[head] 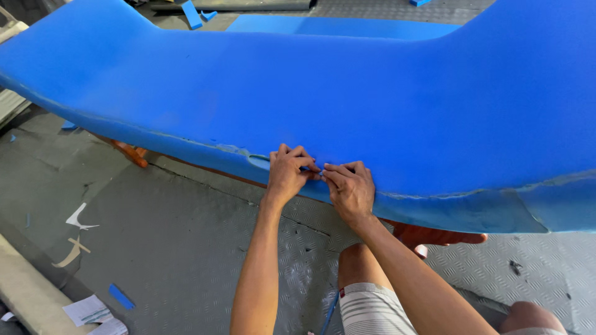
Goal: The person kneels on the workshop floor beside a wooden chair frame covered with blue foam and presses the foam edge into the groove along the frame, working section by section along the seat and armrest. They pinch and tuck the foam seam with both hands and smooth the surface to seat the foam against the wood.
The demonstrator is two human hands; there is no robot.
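Foam: a large, thick slab of bright blue upholstery foam (347,93), curved in outline, lies across a reddish wooden frame (428,236) just above the floor; its near edge runs in front of the person's knees.
Handling: judged soft, springy and light for its bulk; it dents under fingers and would tear if pulled hard. The rough edge gives the best purchase, pinched between fingertips and thumb.
Left hand: the left hand (287,175) is curled, fingertips pinching the lower rim of the foam edge beside a small notch (259,161).
Right hand: the right hand (351,189) is likewise bent, fingers closed on the same edge, its fingertips meeting those of the left; what exactly lies between them is too small to tell.
Surroundings: grey chequer-plate metal floor (186,236); a small blue foam offcut (121,296) and white papers (93,313) lie at lower left; another flat blue foam sheet (335,26) lies beyond the slab.
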